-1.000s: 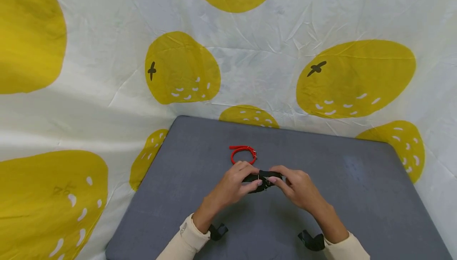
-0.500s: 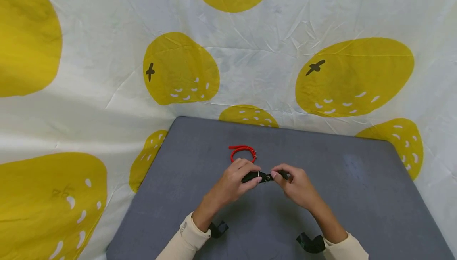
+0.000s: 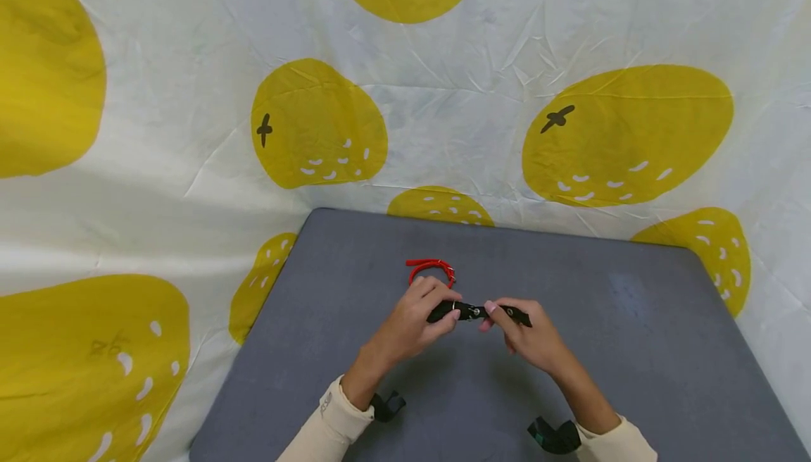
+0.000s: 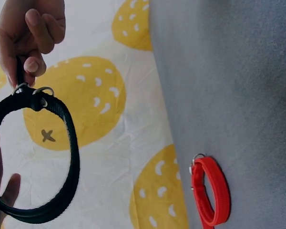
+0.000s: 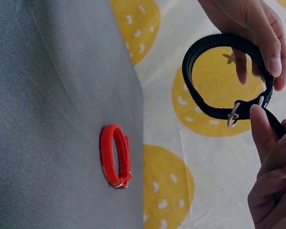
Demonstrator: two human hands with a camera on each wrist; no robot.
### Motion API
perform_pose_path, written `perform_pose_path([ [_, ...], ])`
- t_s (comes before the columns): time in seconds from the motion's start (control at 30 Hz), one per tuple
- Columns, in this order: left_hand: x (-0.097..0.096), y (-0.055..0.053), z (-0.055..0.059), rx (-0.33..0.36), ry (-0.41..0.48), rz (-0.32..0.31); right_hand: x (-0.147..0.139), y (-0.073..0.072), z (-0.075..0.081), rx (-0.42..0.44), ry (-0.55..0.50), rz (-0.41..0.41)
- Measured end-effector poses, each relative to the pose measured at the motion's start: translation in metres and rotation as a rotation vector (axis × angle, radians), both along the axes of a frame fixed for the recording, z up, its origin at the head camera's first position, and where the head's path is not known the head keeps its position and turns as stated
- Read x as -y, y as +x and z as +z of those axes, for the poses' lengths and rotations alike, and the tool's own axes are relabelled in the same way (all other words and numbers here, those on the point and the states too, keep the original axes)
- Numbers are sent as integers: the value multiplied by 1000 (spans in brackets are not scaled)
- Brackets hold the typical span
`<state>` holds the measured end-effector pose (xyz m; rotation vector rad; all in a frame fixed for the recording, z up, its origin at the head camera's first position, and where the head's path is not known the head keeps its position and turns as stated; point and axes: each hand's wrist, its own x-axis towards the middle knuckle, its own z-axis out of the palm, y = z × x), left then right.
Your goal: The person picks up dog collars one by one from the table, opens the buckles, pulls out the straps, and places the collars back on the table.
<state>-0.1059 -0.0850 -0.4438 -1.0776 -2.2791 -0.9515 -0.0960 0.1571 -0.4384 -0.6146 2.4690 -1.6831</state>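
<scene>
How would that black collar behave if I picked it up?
The black collar is probably springy rather than floppy, since its loop arcs round in midair. It is likely light, being a narrow strap. Its silver ring, jutting off the band, might swing.

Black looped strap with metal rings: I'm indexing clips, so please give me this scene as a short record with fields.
held item: black looped strap with metal rings, raised off the table
left hand: grips the loop
right hand: pinches the strap's loose end
other item: red looped strap with metal buckle, resting on the table
surface: flat grey table
backdrop: white cloth printed with yellow fruit shapes
</scene>
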Motion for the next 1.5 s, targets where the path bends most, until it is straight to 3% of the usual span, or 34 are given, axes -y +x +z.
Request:
perform_pose_path([
  [0.13, 0, -1, -1, 0, -65, 28, 2, 1, -4, -50, -3, -1],
  [0.37, -4, -2, -3, -82, -179, 40, 10, 0, -10, -312, 53, -4],
  [0.47, -6, -1, -3, -74, -213, 54, 12, 0, -13, -356, 31, 13],
  [0.67, -9, 1, 1, -20, -231, 74, 15, -1, -16, -366, 6, 47],
  [0.97, -11, 3, 3, 76, -194, 49, 19, 0, -17, -392, -23, 41],
  [1.23, -14, 4, 6, 81, -220, 69, 22, 2, -19, -423, -49, 32],
  [1.4, -15, 5, 9, 81, -270, 64, 21, 3, -17, -362, -67, 45],
  [1.5, -15, 5, 9, 84, -303, 58, 21, 3, -16, -267, -60, 55],
])
